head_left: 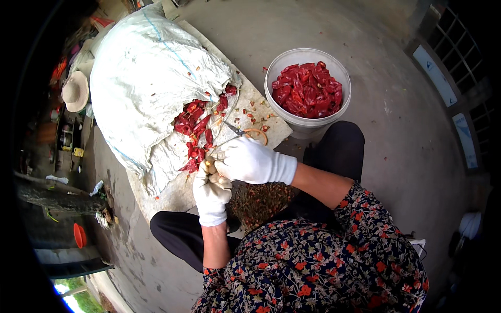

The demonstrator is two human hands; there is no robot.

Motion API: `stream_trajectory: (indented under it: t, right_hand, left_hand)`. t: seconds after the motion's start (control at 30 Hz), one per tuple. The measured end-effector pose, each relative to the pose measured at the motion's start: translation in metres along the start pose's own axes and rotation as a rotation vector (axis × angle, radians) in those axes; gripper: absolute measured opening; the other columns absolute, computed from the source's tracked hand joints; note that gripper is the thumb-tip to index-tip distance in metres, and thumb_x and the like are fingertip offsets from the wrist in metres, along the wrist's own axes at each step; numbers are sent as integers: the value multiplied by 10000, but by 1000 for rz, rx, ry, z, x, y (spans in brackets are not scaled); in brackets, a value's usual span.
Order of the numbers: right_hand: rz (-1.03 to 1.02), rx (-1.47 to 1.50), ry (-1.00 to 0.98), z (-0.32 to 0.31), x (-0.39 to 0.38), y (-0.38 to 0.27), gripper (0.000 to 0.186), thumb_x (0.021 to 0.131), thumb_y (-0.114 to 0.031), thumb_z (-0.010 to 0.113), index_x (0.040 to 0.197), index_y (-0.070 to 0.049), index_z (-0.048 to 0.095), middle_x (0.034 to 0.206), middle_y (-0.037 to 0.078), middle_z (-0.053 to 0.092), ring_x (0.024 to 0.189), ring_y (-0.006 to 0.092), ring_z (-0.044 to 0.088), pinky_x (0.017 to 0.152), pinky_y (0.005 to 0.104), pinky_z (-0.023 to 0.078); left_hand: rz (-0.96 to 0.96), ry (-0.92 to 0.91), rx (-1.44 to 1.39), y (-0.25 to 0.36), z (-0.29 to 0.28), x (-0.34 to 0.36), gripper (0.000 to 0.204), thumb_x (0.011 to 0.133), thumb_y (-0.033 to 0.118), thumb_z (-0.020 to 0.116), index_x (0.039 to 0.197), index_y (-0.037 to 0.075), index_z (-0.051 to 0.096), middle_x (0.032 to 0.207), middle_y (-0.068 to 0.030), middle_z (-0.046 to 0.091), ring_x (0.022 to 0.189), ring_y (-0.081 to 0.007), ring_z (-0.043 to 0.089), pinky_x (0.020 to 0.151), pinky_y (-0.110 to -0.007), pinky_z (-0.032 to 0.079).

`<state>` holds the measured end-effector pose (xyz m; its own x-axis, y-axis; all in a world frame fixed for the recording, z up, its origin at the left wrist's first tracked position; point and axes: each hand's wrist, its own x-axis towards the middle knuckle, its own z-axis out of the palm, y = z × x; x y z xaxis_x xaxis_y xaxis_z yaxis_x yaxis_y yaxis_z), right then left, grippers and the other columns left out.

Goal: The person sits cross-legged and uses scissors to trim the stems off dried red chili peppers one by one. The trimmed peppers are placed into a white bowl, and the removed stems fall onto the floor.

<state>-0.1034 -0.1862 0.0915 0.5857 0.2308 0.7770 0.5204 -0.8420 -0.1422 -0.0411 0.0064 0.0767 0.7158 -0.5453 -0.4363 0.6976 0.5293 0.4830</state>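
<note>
Your right hand [250, 160] grips scissors [241, 133], left hand [211, 190] pinches a pepper [207, 166] — snip close to the stem, fingers clear.

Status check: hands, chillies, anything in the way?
Left hand shut on a chilli. Right hand grips scissors. Bucket holds cut chillies. Nothing blocking.

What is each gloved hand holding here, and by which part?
The right hand holds scissors by their orange handle loops. The left hand pinches something small at its fingertips, probably a chili from the sack; the grip point is hidden.
</note>
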Motion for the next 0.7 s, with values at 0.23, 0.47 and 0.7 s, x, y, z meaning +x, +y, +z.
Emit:
stream_trajectory:
  t: [0.23, 0.47, 0.7]
  right_hand:
    - [877, -768, -430, -132, -43, 147, 122, 906, -243, 659, 914, -159, 747, 929, 112, 749, 926, 311, 735, 814, 461, 579]
    - [1033, -247, -778, -96, -102, 205, 226, 899, -306, 658, 1025, -149, 763, 1016, 176, 757, 959, 391, 729, 860, 492, 573]
    - [981, -208, -897, -59, -144, 220, 147, 827, -145, 689, 940, -179, 777, 977, 174, 753, 927, 399, 732, 815, 488, 571]
  left_hand:
    - [155, -335, 646, -1, -47, -5, 226, 1095, 270, 595, 1003, 69, 640, 792, -23, 601, 616, -112, 511, 557, -270, 447]
    - [-61, -86, 1043, -47, -67, 14, 207, 1057, 158, 664, 1191, 4, 698, 843, 41, 612, 695, -75, 544, 638, -238, 439]
    - [-23, -76, 1067, -50, -54, 25, 198, 1058, 151, 656, 1189, 18, 720, 854, 56, 629, 714, -53, 547, 654, -218, 445]
